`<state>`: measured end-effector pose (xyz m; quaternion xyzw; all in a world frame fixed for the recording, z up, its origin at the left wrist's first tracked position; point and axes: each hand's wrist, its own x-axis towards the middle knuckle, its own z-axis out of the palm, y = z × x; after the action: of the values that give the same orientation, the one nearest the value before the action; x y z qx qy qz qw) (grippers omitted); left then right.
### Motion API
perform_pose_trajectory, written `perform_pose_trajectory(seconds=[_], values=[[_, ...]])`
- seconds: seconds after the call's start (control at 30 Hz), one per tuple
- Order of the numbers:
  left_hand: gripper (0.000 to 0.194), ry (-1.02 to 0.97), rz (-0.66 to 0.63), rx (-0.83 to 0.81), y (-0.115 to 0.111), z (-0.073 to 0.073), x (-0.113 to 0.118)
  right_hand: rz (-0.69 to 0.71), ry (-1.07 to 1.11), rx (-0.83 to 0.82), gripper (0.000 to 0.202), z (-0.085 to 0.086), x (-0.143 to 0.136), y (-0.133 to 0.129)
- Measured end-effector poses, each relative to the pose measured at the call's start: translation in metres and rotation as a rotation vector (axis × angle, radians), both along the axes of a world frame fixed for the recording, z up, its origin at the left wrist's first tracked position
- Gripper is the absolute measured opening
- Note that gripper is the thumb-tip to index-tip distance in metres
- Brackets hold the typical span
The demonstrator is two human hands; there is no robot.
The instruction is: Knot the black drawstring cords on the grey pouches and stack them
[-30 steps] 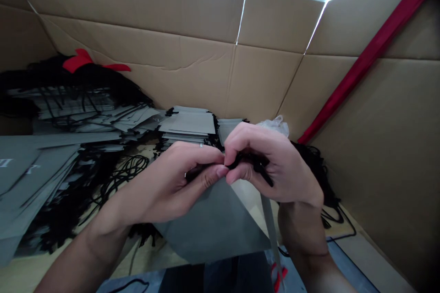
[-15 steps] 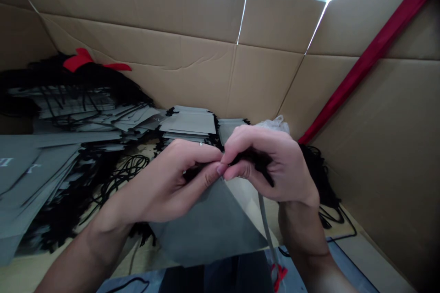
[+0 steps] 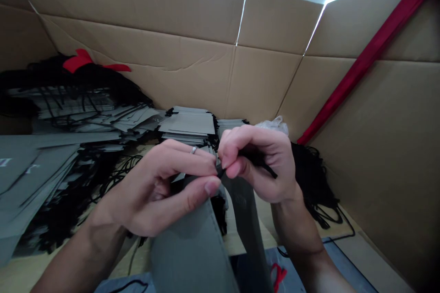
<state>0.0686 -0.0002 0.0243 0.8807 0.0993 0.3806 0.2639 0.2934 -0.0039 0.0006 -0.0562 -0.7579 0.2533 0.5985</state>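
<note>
Between my two hands a grey fabric pouch (image 3: 192, 247) hangs down over the table's front edge, its sides spread apart. My left hand (image 3: 172, 183) pinches its upper corner between thumb and fingers. Close beside it, my right hand (image 3: 259, 160) is closed on a black cord (image 3: 270, 170), whose loose end sticks out across the palm. A short dark stretch of the cord shows between the fingertips of both hands. Whether it passes through the fabric there, I cannot tell.
Stacked grey pouches (image 3: 187, 123) with black cords stand behind my hands. More lie at the left (image 3: 37, 160), near a red strip (image 3: 79, 60). A bundle of black cords (image 3: 312, 183) sits at right. Cardboard walls (image 3: 192, 73) enclose the table; a plastic bag (image 3: 275, 124) lies behind.
The pouch has turned and now hangs lower with its sides apart. My fingertips have separated slightly, with dark cord showing between them. My right hand has shifted a little left.
</note>
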Motion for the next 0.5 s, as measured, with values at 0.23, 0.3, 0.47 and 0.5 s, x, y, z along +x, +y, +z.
perform_pose_trajectory(seconds=[0.23, 0.3, 0.47, 0.5], values=[[0.039, 0.063, 0.064, -0.007, 0.002, 0.004, 0.0, -0.147, -0.145, 0.151, 0.025, 0.005, 0.015, 0.0], [0.034, 0.069, 0.058, -0.001, 0.003, 0.003, 0.002, -0.143, -0.141, 0.201, 0.02, 0.006, 0.016, 0.001], [0.027, 0.077, 0.049, -0.034, 0.005, 0.0, 0.007, -0.192, -0.194, 0.113, 0.015, 0.011, 0.016, -0.004], [0.028, 0.078, 0.046, -0.041, 0.005, 0.0, 0.008, -0.201, -0.199, 0.094, 0.017, 0.012, 0.016, -0.006]])
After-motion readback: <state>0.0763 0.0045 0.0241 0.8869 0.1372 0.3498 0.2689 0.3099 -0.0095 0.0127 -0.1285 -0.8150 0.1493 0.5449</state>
